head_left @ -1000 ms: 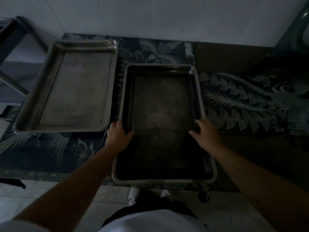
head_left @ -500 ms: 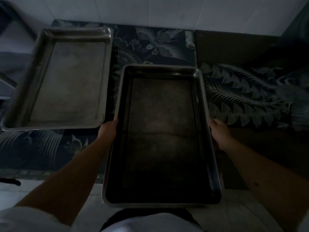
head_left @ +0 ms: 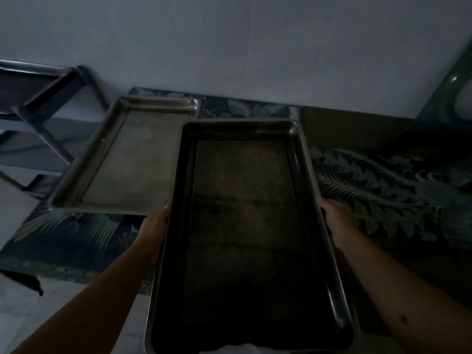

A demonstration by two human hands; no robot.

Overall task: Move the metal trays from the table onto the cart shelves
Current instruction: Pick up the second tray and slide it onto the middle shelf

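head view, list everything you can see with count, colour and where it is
dark metal tray: 1, blackened inside, centre, held by both long rims, near end past the table edge
lighter metal tray: 1, dull grey, lying on the table, left of the held tray
patterned tablecloth: 1, dark blue-green with leaf print, over the table
metal cart: 1, grey frame, far left
wall: 1, pale, behind the table
left hand: 1, on the dark tray's left rim
right hand: 1, on its right rim
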